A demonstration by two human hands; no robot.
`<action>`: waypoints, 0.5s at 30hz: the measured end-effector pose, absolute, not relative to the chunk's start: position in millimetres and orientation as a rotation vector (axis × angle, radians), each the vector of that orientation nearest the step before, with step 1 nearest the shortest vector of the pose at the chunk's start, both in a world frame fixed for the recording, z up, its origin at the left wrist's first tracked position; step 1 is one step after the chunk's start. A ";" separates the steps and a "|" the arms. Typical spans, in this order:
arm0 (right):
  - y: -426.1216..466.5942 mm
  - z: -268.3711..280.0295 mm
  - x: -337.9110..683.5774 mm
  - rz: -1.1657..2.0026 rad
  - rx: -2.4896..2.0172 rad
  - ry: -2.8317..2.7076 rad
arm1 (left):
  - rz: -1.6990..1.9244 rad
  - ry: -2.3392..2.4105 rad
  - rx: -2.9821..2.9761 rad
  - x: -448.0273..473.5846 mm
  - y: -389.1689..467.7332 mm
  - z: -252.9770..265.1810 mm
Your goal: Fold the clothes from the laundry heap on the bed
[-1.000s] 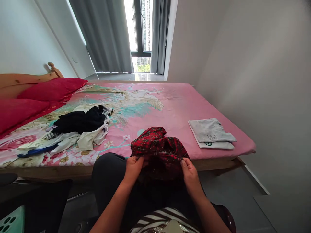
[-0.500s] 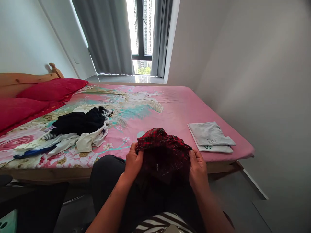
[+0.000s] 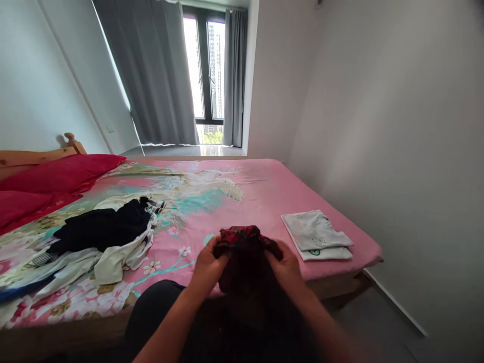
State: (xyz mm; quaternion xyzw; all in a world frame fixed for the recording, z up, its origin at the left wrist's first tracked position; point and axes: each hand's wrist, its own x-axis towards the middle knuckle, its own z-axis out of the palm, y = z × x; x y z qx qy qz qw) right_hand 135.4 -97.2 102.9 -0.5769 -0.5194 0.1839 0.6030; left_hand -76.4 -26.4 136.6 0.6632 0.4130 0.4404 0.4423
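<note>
A red and dark plaid garment (image 3: pixel 242 233) is bunched between my two hands, above my lap at the near side of the bed. My left hand (image 3: pixel 210 262) grips its left edge, thumb on top. On the other edge, my right hand (image 3: pixel 284 262) is closed with the fabric pinched in its fingers. The lower part of the garment falls into dark shadow, so its exact kind is hard to make out. White folded shirts (image 3: pixel 315 234) lie stacked to the right of my hands, a green print showing on the lower one.
A heap of loose clothes (image 3: pixel 109 227), black on top of white, lies on the bed (image 3: pixel 260 191) at the left. Red pillows (image 3: pixel 64 171) rest by the wooden headboard (image 3: pixel 22 157). Grey curtains (image 3: pixel 151 75) hang by the window, and a wall (image 3: pixel 378 151) stands at the right.
My hands have come closer together, and the plaid garment is gathered narrower between them. The view has tilted up, so the bed sits lower in the picture.
</note>
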 end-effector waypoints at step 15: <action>-30.3 381.9 196.6 -0.028 -1.317 -1.519 | 1.270 1.262 2.076 -110.7 32.5 396.9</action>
